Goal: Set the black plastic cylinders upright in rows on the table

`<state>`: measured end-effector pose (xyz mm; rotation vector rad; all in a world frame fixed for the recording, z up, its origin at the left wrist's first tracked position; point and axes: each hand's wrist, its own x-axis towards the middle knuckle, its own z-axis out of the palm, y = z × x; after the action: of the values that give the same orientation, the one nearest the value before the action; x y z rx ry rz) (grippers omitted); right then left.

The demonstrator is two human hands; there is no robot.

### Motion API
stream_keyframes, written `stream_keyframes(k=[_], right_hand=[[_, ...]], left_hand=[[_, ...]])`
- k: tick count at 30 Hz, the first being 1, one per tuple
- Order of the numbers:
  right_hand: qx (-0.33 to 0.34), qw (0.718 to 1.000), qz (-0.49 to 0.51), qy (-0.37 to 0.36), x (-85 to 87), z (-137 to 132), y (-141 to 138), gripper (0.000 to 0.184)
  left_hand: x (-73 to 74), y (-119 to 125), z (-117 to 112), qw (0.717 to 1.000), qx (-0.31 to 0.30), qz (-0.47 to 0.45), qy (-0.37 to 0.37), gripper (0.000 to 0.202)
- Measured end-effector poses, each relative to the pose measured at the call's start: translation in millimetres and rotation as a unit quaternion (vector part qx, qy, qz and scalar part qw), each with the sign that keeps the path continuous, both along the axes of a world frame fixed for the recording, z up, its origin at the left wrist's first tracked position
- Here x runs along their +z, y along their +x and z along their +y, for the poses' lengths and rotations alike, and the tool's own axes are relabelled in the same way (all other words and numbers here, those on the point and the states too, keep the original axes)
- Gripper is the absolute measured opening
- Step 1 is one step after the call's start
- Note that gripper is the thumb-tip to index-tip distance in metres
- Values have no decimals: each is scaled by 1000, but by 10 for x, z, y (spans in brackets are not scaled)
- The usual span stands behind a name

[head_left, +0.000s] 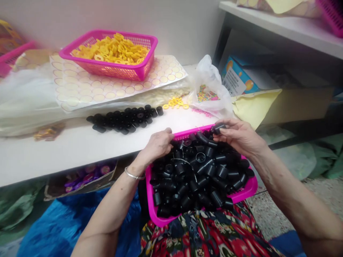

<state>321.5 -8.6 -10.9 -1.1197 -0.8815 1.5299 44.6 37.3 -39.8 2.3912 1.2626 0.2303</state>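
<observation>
A pink plastic basket (158, 221) full of small black plastic cylinders (211, 169) rests on my lap against the table's edge. My right hand (239, 137) is at the basket's far right corner, thumb and fingers pinching one black cylinder (218, 127). By the far left corner, my left hand (159, 144) is closed with its fingers curled down. Whatever is between those fingertips is hidden. Thin wire-like strands lie over the cylinders. On the white table, left of the basket, stands a cluster of similar black cylinders (125, 119).
Behind is a pink basket (100, 64) of yellow rings on a sheet printed with circles (107, 89). Loose yellow rings (177, 103) and a plastic bag (211, 75) with small colourful pieces lie nearer. A blue box (238, 76) sits under the right shelf (284, 28).
</observation>
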Motion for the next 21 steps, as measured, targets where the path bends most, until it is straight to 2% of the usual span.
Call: stream_keyframes(k=[2, 3, 5, 7, 9, 11, 13, 15, 19, 21], right_hand=[[6, 1000, -2, 5, 34, -33, -107, 30], [12, 1000, -6, 13, 46, -52, -171, 31], [26, 999, -18, 38, 55, -87, -308, 33], [44, 996, -34, 73, 50, -116, -444, 33], [61, 991, -52, 107, 43, -138, -565, 31], [72, 987, -65, 131, 45, -153, -661, 29], [76, 984, -71, 144, 54, -162, -724, 28], [78, 982, -81, 152, 60, -167, -755, 27], [90, 972, -131, 175, 34, -171, -747, 26], [95, 957, -185, 205, 5, -168, -744, 24]], left_hand=[[15, -38, -19, 989, 62, -118, -63, 9], [26, -55, -38, 971, 104, -186, -108, 14], [52, -75, -94, 909, 181, -318, -202, 24], [75, -71, -159, 828, 232, -427, -280, 30], [91, -50, -219, 753, 253, -507, -336, 31], [102, -22, -265, 700, 251, -552, -377, 30], [109, 3, -298, 674, 242, -570, -402, 30], [117, 22, -316, 663, 236, -578, -414, 29], [136, 55, -330, 654, 231, -589, -414, 30], [138, 84, -342, 655, 233, -589, -412, 29]])
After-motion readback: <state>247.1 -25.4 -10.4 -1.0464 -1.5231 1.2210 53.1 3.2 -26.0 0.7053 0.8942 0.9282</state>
